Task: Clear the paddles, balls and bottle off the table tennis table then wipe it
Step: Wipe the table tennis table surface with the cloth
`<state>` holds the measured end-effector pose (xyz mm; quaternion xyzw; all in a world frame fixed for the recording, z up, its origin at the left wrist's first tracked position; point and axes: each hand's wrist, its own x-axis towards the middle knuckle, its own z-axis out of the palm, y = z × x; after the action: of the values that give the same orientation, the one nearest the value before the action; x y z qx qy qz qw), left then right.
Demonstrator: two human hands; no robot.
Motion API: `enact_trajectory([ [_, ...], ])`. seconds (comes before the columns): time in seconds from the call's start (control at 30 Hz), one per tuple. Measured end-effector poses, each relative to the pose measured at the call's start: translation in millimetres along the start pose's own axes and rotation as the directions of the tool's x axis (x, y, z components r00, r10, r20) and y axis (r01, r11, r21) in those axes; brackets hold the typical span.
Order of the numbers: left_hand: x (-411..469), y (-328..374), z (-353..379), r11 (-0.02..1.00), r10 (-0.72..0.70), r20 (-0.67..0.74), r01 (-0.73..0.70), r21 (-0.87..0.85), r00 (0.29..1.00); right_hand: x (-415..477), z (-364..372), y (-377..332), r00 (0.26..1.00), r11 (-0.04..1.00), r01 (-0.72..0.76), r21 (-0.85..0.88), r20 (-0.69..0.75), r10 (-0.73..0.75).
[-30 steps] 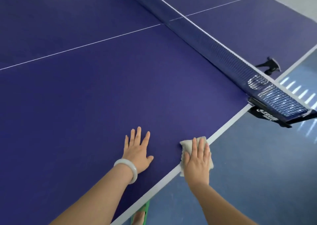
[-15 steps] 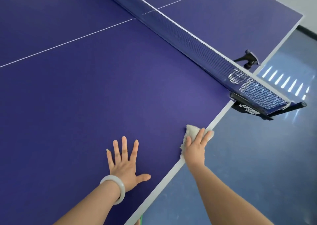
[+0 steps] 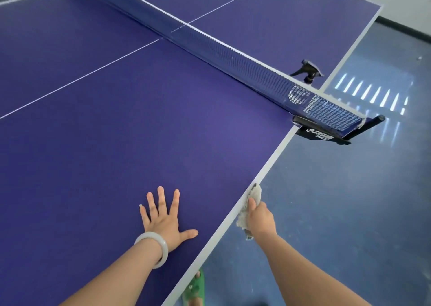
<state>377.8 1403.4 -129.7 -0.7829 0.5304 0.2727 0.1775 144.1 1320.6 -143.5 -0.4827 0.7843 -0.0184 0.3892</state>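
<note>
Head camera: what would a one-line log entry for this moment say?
left hand: flat on table | right hand: grips cloth at table edge | spray bottle: on table beyond net

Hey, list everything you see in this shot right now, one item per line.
table tennis table: one, purple, white lines, fills the view
net: one, dark blue, white top, across the table
net clamp: one, black, at table's right edge
spray bottle: one, black trigger head, behind the net's right end
cloth: one, whitish, against table's edge
floor: blue, right of table
sandal: one, green, bottom, under table edge
bracelet: one, white, left wrist
left hand: flat on table, fingers spread
right hand: grips the cloth
</note>
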Motion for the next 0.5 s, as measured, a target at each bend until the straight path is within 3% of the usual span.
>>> enact_trajectory([
  [0.2,-22.1,36.3,-20.6,0.998,-0.044,-0.003,0.044,-0.034,0.999,-15.7,-42.5,41.7,0.990,0.985,0.127,-0.121,0.071,-0.119],
  [0.4,-65.9,141.2,-28.4,0.979,0.203,-0.030,-0.202,0.017,0.979,-21.4,-128.6,96.7,0.968,0.949,0.249,-0.192,0.068,-0.240],
  [0.5,-85.2,206.0,-32.3,0.967,0.256,-0.001,-0.256,-0.001,0.967,-16.9,-180.6,132.5,0.967,0.949,0.253,-0.190,0.034,-0.251],
])
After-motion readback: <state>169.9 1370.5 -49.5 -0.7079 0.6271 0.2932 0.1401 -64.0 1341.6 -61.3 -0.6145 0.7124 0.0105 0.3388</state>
